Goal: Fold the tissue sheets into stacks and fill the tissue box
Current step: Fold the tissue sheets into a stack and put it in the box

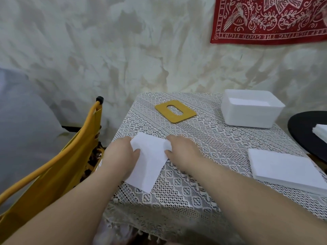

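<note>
Head-camera view, looking down: two bare hands work one white tissue sheet (150,163) at the near left part of a tabletop (203,138) covered in cream lace cloth. The left hand (122,152) lies over the sheet's left edge, thumb pressed onto the paper; whether the hidden fingers curl under the edge cannot be told. The right hand (184,151) holds the sheet's upper right corner, where the paper lifts and bends against the thumb and fingers. The sheet lies at a slant, smooth, with faint creases running along its length and its near corner pointing toward the tabletop's front edge.

One stack of flat white tissues (286,170) sits at the near right of the tabletop, well apart from the hands. One white tissue box (251,110), open-topped, stands at the far right corner, with white paper visible inside. One mustard-yellow lid (175,111) with an oval slot lies flat on the lace, between the hands and the box. A second pile of white tissues (321,132) rests on a black round surface (304,131) just past the tabletop's right edge, cut off by the frame.

A yellow chair frame (74,152) stands at the left of the tabletop. A red printed cloth (269,20) hangs on the mottled pale wall (123,50) behind.
</note>
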### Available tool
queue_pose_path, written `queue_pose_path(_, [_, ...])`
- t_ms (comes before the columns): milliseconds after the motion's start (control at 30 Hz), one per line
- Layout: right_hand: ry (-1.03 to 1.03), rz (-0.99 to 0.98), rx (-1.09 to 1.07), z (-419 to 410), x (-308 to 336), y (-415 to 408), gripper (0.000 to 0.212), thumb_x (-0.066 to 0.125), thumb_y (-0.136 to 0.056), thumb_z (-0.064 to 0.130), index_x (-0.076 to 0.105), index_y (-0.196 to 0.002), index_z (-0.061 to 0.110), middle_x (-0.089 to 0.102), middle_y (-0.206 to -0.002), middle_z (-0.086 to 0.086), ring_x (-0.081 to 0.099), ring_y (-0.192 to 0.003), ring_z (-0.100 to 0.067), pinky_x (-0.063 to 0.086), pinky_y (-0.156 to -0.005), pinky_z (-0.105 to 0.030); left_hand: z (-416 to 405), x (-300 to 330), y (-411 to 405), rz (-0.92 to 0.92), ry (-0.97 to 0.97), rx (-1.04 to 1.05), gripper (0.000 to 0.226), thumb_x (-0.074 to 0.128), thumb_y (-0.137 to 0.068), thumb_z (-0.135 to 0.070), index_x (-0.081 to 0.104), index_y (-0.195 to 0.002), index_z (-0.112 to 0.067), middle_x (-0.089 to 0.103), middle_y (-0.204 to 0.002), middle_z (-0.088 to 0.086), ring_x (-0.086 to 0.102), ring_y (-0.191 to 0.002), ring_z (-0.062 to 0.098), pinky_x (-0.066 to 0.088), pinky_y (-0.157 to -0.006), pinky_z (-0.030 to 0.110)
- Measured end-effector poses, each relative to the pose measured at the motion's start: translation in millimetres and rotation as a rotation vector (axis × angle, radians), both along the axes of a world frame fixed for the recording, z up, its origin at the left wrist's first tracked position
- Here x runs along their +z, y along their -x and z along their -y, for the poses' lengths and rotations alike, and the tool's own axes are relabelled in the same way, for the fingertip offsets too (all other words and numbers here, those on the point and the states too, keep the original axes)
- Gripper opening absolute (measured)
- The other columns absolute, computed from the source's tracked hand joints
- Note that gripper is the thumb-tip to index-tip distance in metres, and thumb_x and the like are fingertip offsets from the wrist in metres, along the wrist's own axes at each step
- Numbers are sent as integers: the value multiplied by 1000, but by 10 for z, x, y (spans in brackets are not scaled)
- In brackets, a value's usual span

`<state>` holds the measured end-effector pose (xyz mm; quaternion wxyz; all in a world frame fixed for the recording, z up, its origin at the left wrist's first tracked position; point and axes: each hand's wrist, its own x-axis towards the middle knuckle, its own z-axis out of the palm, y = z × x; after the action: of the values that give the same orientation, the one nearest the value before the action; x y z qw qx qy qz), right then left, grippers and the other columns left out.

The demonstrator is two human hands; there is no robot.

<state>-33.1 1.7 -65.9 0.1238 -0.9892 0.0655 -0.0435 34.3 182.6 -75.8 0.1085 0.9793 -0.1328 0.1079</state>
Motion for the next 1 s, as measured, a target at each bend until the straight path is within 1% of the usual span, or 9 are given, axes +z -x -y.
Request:
queue_pose_path(67, [-60, 50, 19, -17, -22, -44, 37, 49, -94, 22, 46, -130, 18, 61, -114, -6, 57, -102, -28, 49, -81, -37, -23, 15, -34, -13, -1, 29, 53, 49, -89, -50, 47, -131, -17, 59, -119, 5, 59, -101, 26, 52, -78, 36])
queue_pose_path(200, [-153, 117, 4, -34, -59, -83, 42, 45, -91, 8, 50, -131, 20, 63, -106, -5, 59, -94, -26, 51, -79, -39, -71, 29, -38, -42, -44, 57, 50, 45, -91, -52, 48, -125, -15, 61, -105, 5, 60, -86, 25, 53, -69, 36])
queue_pose_path(300, [-161, 150, -15, 5, -65, -85, 35, 45, -90, 7, 62, -117, 22, 64, -108, -3, 59, -94, -24, 51, -78, -37, -67, 26, -7, -67, 8, 29, 42, 48, -93, -44, 50, -125, -18, 64, -93, 1, 61, -83, 24, 54, -70, 36])
queue_pose_path(400, [-150, 200, -35, 157, 29, 10, 28, 45, -90, 7, 68, -102, 18, 63, -104, 0, 57, -92, -21, 49, -76, -33, -3, 49, 37, -65, 157, -19, 35, 48, -94, -30, 52, -128, -22, 67, -98, 0, 61, -85, 23, 51, -70, 31])
queue_pose_path(633, [-138, 335, -244, 851, 451, 442, 18, 52, -91, 16, 67, -99, 16, 70, -99, -2, 61, -93, -23, 48, -78, -30, 397, 93, 208, -194, 392, -120, 31, 42, -97, -15, 59, -122, -19, 68, -101, 4, 65, -81, 23, 55, -77, 38])
queue_pose_path(733, [-174, 283, -127, 819, 483, 622, 15, 55, -91, 19, 68, -98, 17, 69, -97, 1, 60, -90, -18, 45, -76, -25, 495, 120, 300, -205, 360, -132, 32, 41, -96, -13, 60, -120, -20, 68, -102, 3, 65, -84, 22, 55, -78, 39])
queue_pose_path(833, [-164, 96, -6, 715, 384, 812, 14, 54, -91, 24, 66, -91, 19, 68, -91, 4, 61, -84, -15, 48, -74, -26, 516, 131, 363, -179, 315, -149, 30, 43, -94, -14, 63, -115, -22, 68, -99, 2, 64, -83, 24, 55, -77, 38])
queue_pose_path(933, [-114, 60, -68, 765, 291, 924, 26, 50, -93, 36, 64, -84, 17, 66, -81, 1, 59, -75, -18, 49, -69, -31, 548, 153, 431, -130, 311, -156, 27, 44, -95, -20, 65, -113, -25, 70, -97, 2, 64, -79, 25, 52, -74, 32])
queue_pose_path(1000, [-95, 96, -129, 841, 283, 923, 26, 48, -95, 36, 64, -88, 16, 66, -84, 0, 58, -76, -20, 47, -68, -32, 600, 196, 459, -94, 347, -169, 27, 45, -96, -20, 65, -114, -26, 70, -95, 2, 63, -77, 24, 50, -72, 29])
